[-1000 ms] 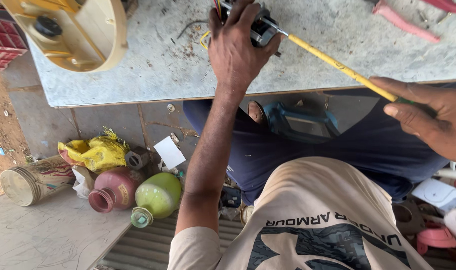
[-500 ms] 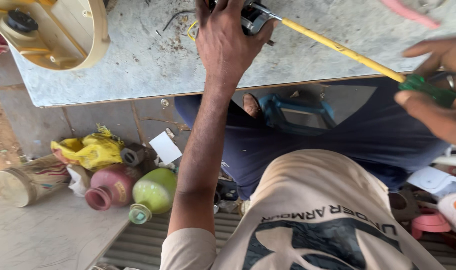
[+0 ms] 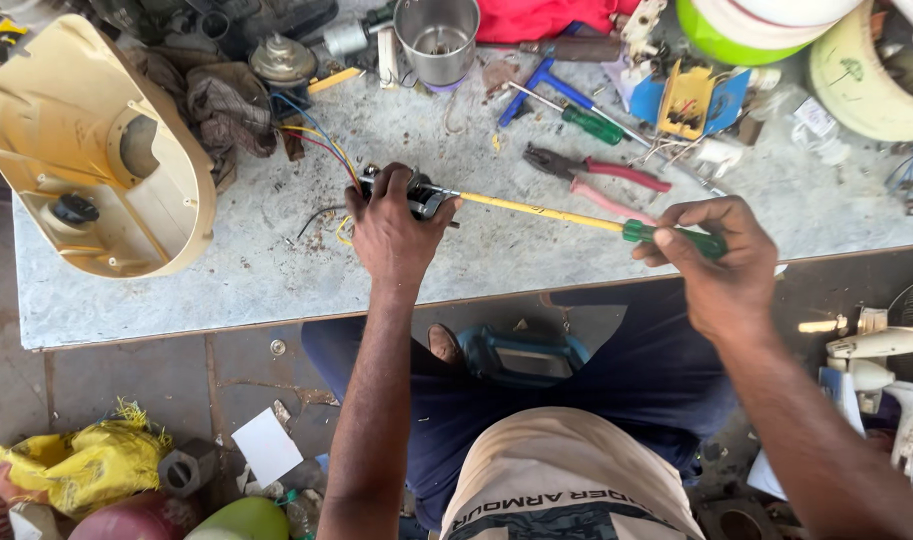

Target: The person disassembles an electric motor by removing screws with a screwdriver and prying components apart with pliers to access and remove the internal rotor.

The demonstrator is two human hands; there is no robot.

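Nearby, red pliers (image 3: 601, 180), steel cup (image 3: 437, 38), cream housing (image 3: 91, 160), left hand (image 3: 394, 228) clamping perhaps a motor (image 3: 416, 192), right hand (image 3: 721, 262) gripping screwdriver (image 3: 576, 218)

On your bench you have a cream plastic housing (image 3: 96, 160), a steel jar (image 3: 437, 38), red-handled pliers (image 3: 596, 172) and a crumpled yellow bag (image 3: 76, 462) below.

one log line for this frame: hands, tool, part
left hand: grips small motor | right hand: holds screwdriver | tip at motor | on bench
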